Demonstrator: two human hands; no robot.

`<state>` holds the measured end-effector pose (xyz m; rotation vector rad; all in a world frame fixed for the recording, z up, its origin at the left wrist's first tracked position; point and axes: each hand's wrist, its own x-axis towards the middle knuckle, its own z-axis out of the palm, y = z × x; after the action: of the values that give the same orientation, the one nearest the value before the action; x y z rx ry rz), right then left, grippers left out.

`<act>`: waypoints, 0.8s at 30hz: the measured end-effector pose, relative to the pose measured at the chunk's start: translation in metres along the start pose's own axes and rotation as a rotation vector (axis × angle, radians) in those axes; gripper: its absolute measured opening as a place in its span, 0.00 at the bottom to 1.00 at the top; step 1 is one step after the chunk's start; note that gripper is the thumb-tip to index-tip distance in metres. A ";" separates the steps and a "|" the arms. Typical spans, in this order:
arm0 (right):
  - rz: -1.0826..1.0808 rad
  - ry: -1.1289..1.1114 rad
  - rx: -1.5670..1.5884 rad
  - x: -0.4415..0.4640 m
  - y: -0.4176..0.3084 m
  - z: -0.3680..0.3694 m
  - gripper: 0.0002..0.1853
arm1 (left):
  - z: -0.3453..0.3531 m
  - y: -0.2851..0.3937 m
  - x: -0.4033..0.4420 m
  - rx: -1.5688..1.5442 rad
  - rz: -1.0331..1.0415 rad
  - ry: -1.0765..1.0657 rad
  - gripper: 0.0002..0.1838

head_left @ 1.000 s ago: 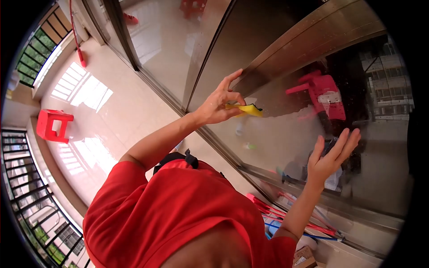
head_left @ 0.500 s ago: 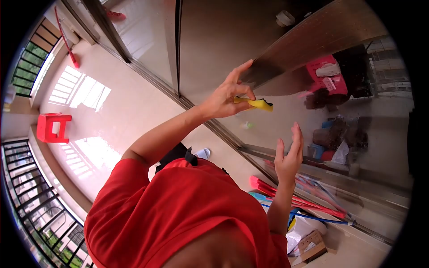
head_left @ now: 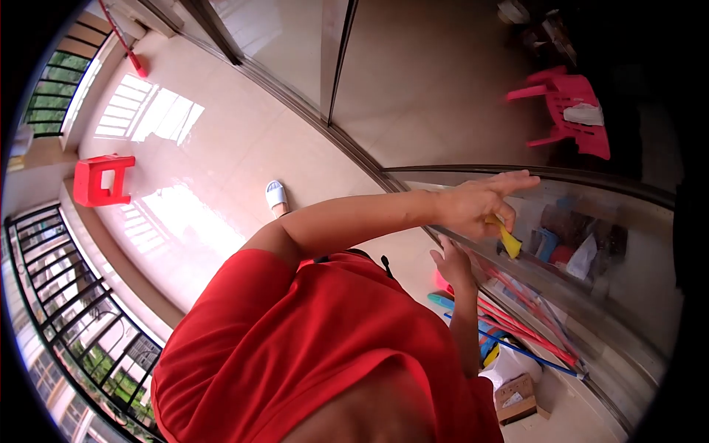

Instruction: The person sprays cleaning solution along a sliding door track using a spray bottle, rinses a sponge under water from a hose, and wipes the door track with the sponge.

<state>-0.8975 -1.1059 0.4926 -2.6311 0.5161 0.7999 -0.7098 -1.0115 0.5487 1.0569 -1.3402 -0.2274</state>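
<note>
My left hand [head_left: 476, 207] pinches a yellow sponge [head_left: 509, 240] with a dark face, its other fingers stretched out. It is in front of the glass panel [head_left: 628, 258] of a sliding door; whether the sponge touches the glass, I cannot tell. Just below and to the left, my right hand [head_left: 454, 266] is raised with thumb and fingers apart, holding nothing visible. Under it lean pink-red poles [head_left: 509, 325] and a blue pole [head_left: 532, 359] beside the door track [head_left: 354, 155].
A red stool [head_left: 92, 181] stands on the tiled floor near the black railing [head_left: 66, 295]. My foot wears a pale slipper [head_left: 275, 193]. Beyond the door is a pink chair [head_left: 572, 92]. A cardboard box [head_left: 521, 399] and a white bag [head_left: 513, 365] lie lower right.
My left hand has moved right and down with the sponge, closer to my right hand, which has shifted left and slightly down. The view has shifted, and the pink chair appears clearer.
</note>
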 end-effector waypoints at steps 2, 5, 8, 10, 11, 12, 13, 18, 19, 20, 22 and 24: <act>-0.008 0.000 0.065 0.014 -0.004 0.032 0.27 | -0.013 -0.003 -0.023 0.024 -0.012 -0.015 0.09; 0.082 -0.036 0.126 0.032 -0.037 0.065 0.25 | -0.067 0.000 -0.091 -0.065 -0.289 0.022 0.10; 0.108 -0.052 0.215 0.056 -0.072 0.097 0.24 | -0.132 -0.013 -0.175 0.090 -0.632 0.042 0.09; 0.111 -0.111 0.274 0.085 -0.096 0.106 0.24 | -0.163 -0.029 -0.238 0.180 -0.808 0.053 0.09; 0.107 -0.137 0.320 0.100 -0.109 0.108 0.24 | -0.180 -0.031 -0.263 0.162 -0.904 0.071 0.09; 0.103 -0.164 0.363 0.115 -0.120 0.107 0.24 | -0.193 -0.030 -0.287 0.146 -1.002 0.090 0.09; 0.095 -0.187 0.405 0.133 -0.124 0.108 0.24 | -0.204 -0.033 -0.310 0.160 -1.094 0.101 0.08; 0.016 -0.085 0.608 0.243 -0.090 0.198 0.24 | -0.229 -0.047 -0.402 -0.221 -1.613 0.442 0.12; 0.020 -0.050 0.683 0.268 -0.077 0.209 0.25 | -0.225 -0.053 -0.420 -0.303 -1.689 0.624 0.14; 0.069 -0.015 0.751 0.294 -0.061 0.219 0.26 | -0.217 -0.058 -0.440 -0.386 -1.757 0.815 0.17; 0.166 0.047 0.885 0.345 -0.029 0.241 0.29 | -0.192 -0.067 -0.473 -0.231 -1.699 0.696 0.16; 0.454 0.085 1.313 0.396 0.013 0.266 0.33 | -0.170 -0.072 -0.478 0.404 -1.609 -0.098 0.20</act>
<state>-0.7184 -1.1013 0.0508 -1.3318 1.1708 0.2424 -0.6680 -0.6426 0.1960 2.3005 -0.3021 -1.2140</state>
